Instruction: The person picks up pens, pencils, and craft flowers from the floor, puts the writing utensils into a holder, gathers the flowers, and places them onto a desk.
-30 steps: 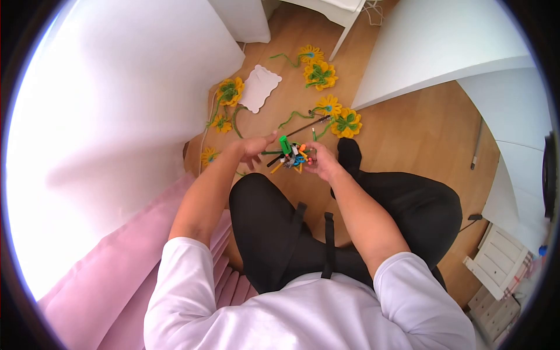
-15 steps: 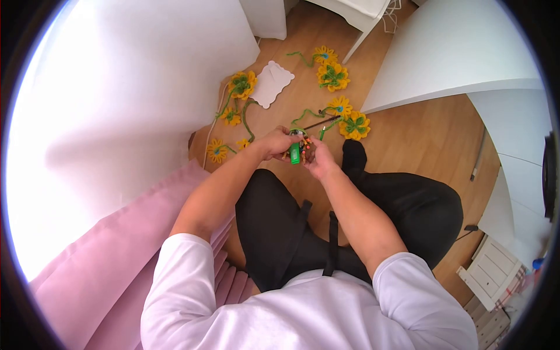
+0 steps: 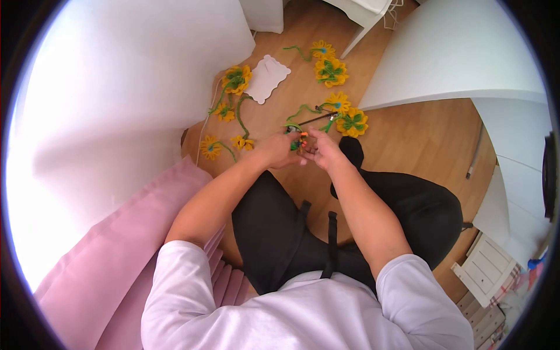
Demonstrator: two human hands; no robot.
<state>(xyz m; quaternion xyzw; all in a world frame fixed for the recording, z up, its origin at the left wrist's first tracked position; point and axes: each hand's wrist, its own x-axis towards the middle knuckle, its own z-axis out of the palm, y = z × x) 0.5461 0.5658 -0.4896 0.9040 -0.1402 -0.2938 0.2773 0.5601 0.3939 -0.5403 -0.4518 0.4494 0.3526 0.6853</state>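
Bundle (image 3: 301, 140) of small bright pieces, orange, green and dark, sits between the two hands above the wooden floor (image 3: 408, 137), mostly hidden by fingers. The left hand (image 3: 281, 150) is closed around its left side, while the right hand (image 3: 324, 150) comes in from the other side with bent fingers; the hands are close together, but whether the right one grips the bundle or only touches it cannot be told. Just beyond them, a thin dark stick (image 3: 317, 119) slants towards a large yellow flower (image 3: 353, 122) with a green centre, and a smaller yellow flower (image 3: 337, 102) with a blue centre lies next to that. Further off are another large flower (image 3: 331, 72) and another small flower (image 3: 322, 49). To the left, a white card (image 3: 267, 80) with a wavy edge lies beside a yellow-and-green flower (image 3: 236, 80), with three smaller flowers (image 3: 210, 147) nearer the person and green stems curving among them
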